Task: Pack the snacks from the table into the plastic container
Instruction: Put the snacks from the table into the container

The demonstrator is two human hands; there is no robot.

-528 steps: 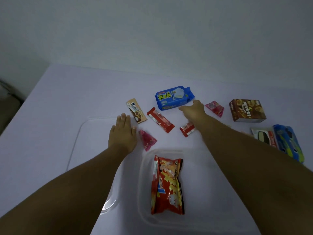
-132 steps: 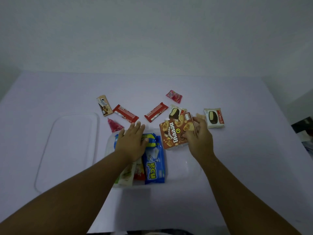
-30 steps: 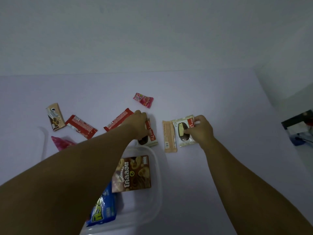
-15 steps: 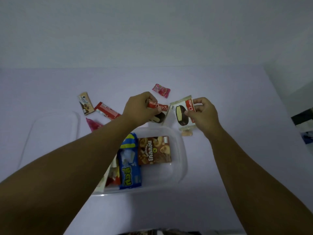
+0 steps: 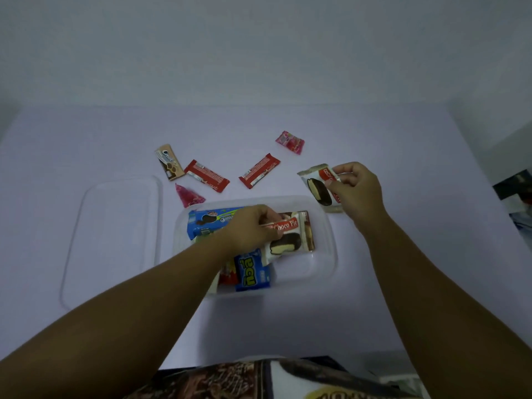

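Observation:
The clear plastic container (image 5: 325, 260) stands in the middle of the table, holding blue biscuit packs (image 5: 252, 273), a red bag and a brown box. My left hand (image 5: 247, 230) pinches a Choco Pie packet (image 5: 285, 240) over the container, on top of the brown box. My right hand (image 5: 355, 191) pinches a second Choco Pie packet (image 5: 318, 187) in the air just beyond the container's far right corner. Loose on the table behind lie two red bars (image 5: 207, 175) (image 5: 259, 170), a tan wafer pack (image 5: 169, 162) and two pink candy packets (image 5: 290, 141) (image 5: 188, 194).
The container's clear lid (image 5: 115, 234) lies flat to the left. The wall rises behind the table. Dark objects sit off the table's right edge (image 5: 515, 191). Patterned clothing (image 5: 259, 378) shows at the bottom edge.
My left hand has brought its Choco Pie packet down from above the far rim into the container. My right hand still holds the other packet, now further to the right.

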